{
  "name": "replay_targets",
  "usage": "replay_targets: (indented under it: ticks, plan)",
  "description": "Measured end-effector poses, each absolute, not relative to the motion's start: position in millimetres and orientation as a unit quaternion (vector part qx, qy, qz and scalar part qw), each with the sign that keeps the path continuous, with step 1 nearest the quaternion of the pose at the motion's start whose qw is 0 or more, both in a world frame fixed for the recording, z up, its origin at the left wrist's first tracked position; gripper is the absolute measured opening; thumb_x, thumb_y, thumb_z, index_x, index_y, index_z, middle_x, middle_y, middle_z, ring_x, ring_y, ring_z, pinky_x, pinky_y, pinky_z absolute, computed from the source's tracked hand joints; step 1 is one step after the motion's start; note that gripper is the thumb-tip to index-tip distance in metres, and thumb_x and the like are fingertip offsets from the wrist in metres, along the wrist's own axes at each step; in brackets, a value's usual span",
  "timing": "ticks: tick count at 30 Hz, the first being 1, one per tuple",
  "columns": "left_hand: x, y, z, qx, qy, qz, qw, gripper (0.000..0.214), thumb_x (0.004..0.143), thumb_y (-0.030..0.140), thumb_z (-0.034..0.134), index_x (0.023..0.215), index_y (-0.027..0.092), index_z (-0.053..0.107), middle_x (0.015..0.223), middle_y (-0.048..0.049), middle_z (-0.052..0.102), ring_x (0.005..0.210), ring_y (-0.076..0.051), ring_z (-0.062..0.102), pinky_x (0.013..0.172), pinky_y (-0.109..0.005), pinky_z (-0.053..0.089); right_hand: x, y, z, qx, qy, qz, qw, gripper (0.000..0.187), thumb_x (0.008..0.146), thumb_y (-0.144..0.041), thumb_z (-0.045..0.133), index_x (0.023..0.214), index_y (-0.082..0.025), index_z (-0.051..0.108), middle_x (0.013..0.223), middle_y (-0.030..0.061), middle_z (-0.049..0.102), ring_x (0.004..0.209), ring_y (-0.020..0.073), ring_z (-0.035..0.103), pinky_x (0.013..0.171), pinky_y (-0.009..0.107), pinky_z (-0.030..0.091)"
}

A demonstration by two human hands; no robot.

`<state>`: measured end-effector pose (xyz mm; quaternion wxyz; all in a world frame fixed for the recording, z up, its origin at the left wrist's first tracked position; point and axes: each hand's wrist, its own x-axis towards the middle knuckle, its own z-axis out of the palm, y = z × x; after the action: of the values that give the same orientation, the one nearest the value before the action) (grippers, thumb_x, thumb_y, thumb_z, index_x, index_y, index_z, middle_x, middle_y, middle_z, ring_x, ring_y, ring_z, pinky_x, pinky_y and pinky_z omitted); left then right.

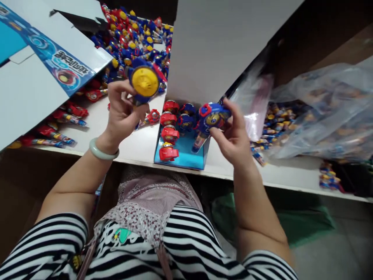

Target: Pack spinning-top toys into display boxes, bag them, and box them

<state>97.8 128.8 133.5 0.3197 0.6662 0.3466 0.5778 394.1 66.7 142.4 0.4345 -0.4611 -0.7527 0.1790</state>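
Observation:
My left hand (122, 111) is raised above the white table and grips a blue toy with a round yellow top (145, 81). My right hand (231, 134) pinches a blue toy with a red ring and a clear stem (211, 116), holding it just over the small open blue box (182, 153). That box stands at the table's front edge and holds several red-topped and blue toys in rows. Its white lid (215, 42) stands open behind it.
A heap of blue, red and yellow toys (136, 35) covers the far table. A flat white-and-blue carton (37, 66) lies at the left, with more toys beneath it. Clear plastic bags of toys (323, 112) sit at the right. The table edge (291, 186) runs below.

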Motion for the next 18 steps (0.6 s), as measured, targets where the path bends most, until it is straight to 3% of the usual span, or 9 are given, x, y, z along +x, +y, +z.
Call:
replay_targets:
  ticks: [3, 7, 11, 14, 18]
  plan:
    - [109, 122, 116, 0.635, 0.314, 0.598, 0.375, 0.059, 0.079, 0.042, 0.076, 0.125, 0.042, 0.039, 0.107, 0.0026, 0.066, 0.064, -0.013, 0.063, 0.052, -0.030, 0.050, 398, 60, 72, -0.484, -0.696, 0.151, 0.509, 0.063, 0.095, -0.047, 0.052, 0.151, -0.031, 0.026, 0.140, 0.0124, 0.050, 0.109, 0.0236, 0.066, 0.089, 0.044, 0.061]
    - [117, 116, 103, 0.614, 0.341, 0.595, 0.390, 0.060, 0.076, 0.045, 0.076, 0.124, 0.038, 0.042, 0.090, 0.0021, 0.066, 0.060, -0.015, 0.062, 0.048, -0.030, 0.049, 379, 53, 13, -0.483, -0.668, 0.144, 0.547, 0.054, 0.095, -0.037, 0.050, 0.144, -0.028, 0.030, 0.125, 0.0126, 0.055, 0.102, 0.0231, 0.067, 0.085, 0.043, 0.061]
    - [115, 114, 97, 0.603, 0.353, 0.598, 0.393, 0.048, 0.076, 0.052, 0.072, 0.113, 0.033, 0.049, 0.093, 0.0001, 0.065, 0.054, -0.013, 0.058, 0.045, -0.028, 0.046, 381, 41, 17, -0.486, -0.699, 0.150, 0.503, 0.045, 0.094, -0.029, 0.054, 0.136, -0.028, 0.038, 0.123, 0.0113, 0.057, 0.105, 0.0229, 0.066, 0.079, 0.038, 0.062]
    - [113, 113, 94, 0.602, 0.343, 0.591, 0.413, 0.042, 0.077, 0.055, 0.068, 0.107, 0.030, 0.053, 0.091, -0.0005, 0.063, 0.051, -0.010, 0.054, 0.046, -0.027, 0.046, 384, 40, 30, -0.489, -0.690, 0.167, 0.507, 0.048, 0.093, -0.027, 0.056, 0.138, -0.027, 0.037, 0.127, 0.0109, 0.057, 0.100, 0.0204, 0.067, 0.077, 0.035, 0.062]
    - [112, 113, 92, 0.614, 0.365, 0.563, 0.416, 0.048, 0.084, 0.066, 0.057, 0.114, 0.028, 0.056, 0.087, -0.0046, 0.064, 0.072, -0.020, 0.067, 0.061, -0.035, 0.056, 375, 45, 30, -0.513, -0.707, 0.175, 0.454, 0.048, 0.093, -0.026, 0.057, 0.138, -0.025, 0.042, 0.125, 0.0109, 0.059, 0.100, 0.0207, 0.067, 0.080, 0.036, 0.062]
